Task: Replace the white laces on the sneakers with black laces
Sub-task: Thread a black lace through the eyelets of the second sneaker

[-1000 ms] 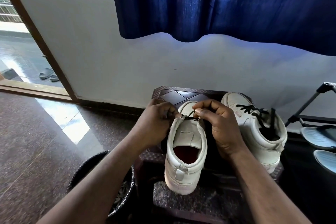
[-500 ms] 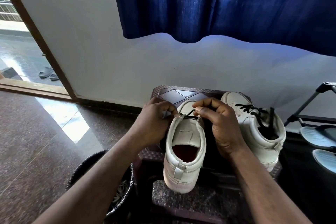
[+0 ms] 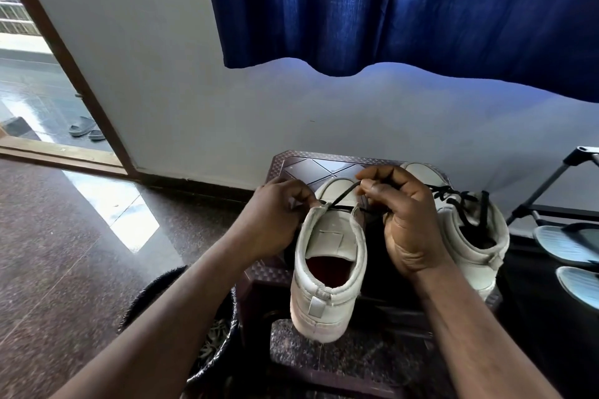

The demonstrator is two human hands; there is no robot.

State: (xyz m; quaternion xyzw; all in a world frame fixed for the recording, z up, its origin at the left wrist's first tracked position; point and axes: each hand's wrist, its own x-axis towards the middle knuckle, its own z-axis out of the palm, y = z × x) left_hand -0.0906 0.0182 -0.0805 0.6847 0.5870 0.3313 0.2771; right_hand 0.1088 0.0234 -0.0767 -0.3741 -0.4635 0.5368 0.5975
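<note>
A white sneaker [image 3: 329,272] stands heel toward me on a dark brown stool [image 3: 311,167], with no lace over most of its tongue. A black lace [image 3: 344,194] crosses its lowest eyelets near the toe. My left hand [image 3: 275,220] pinches the sneaker's left eyelet edge where the lace enters. Just above the toe, my right hand [image 3: 402,214] pinches the lace's free end. A second white sneaker [image 3: 470,236] stands to the right, threaded with black lace.
A black basket [image 3: 207,343] with pale strands inside sits on the floor at the lower left. A shoe rack [image 3: 557,214] with blue slippers [image 3: 567,243] stands at the right. A blue curtain [image 3: 405,6] hangs above, and an open doorway [image 3: 35,81] lies at the left.
My right hand has lifted slightly and drawn the black lace up and to the right, so a longer diagonal stretch shows over the toe. The left hand keeps its hold.
</note>
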